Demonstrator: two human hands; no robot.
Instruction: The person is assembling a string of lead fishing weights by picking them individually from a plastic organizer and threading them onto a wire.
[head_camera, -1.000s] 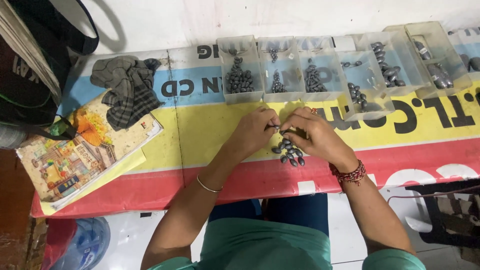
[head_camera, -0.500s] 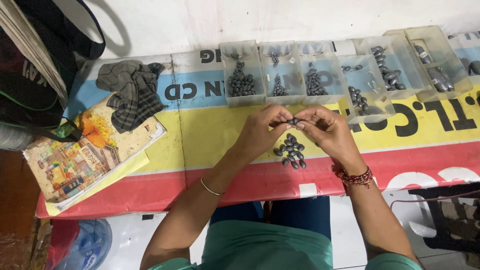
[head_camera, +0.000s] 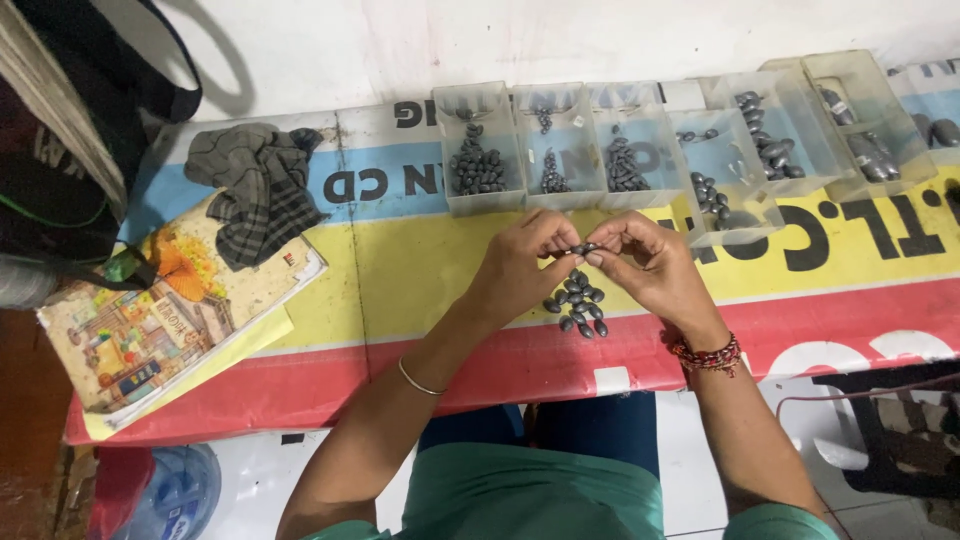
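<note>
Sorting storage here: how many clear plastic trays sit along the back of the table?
6, in a row at the wall: three upright on the left, three tilted to the right; more may lie off-frame.

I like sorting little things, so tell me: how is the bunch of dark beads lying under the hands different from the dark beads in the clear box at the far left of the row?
The loose pile of dark oval beads lies bare on the yellow and red tabletop; the dark beads in the leftmost clear plastic box are walled in. The pile sits under both hands, the boxed ones farther back by the wall. Both look grey, shiny and egg-shaped.
</note>
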